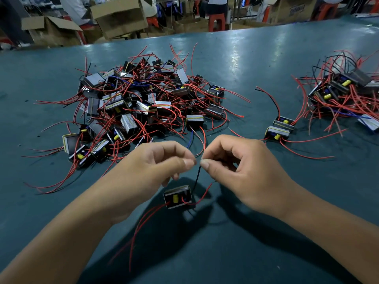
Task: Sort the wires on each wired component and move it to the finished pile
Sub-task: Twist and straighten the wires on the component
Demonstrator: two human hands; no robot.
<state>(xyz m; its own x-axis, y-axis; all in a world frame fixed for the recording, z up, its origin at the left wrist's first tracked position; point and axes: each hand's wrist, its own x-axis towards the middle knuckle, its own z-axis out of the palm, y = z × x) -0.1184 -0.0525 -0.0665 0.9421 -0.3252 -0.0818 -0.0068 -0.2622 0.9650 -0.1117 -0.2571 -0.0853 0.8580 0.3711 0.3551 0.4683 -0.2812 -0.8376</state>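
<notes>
A person's two bare forearms reach in from the bottom edge, over a dark teal, slightly glossy counter (256, 64). The left hand (162, 160) and right hand (235, 162) meet near the middle, each with thumb and forefinger pressed together. Between the two pinches runs the upper end of a thin black wire (197, 179); exactly how each fingertip grips it is hard to make out, since the fingers cover it.

The black wire drops to a small boxy wired component with a black body, grey metal sides and a yellow cylindrical part (178, 196), which appears to hang just under the hands, with its shadow on the counter below. Thin red wires (143, 220) trail from it toward the lower left, and another red wire loops up on its right side.

Beyond the hands lies a large tangled heap of similar black-and-grey components with red, black and a few blue wires (135, 103). At the right edge sits a second, smaller pile of the same components (344, 93), partly cut off by the frame. Between the two piles, two loose components (280, 129) lie touching each other.

Across the far edge of the counter, open brown cardboard boxes (121, 15) and red plastic stools (217, 21) stand blurred, and seated people are cropped at the top. Printing on one box at upper right is too blurred to read.
</notes>
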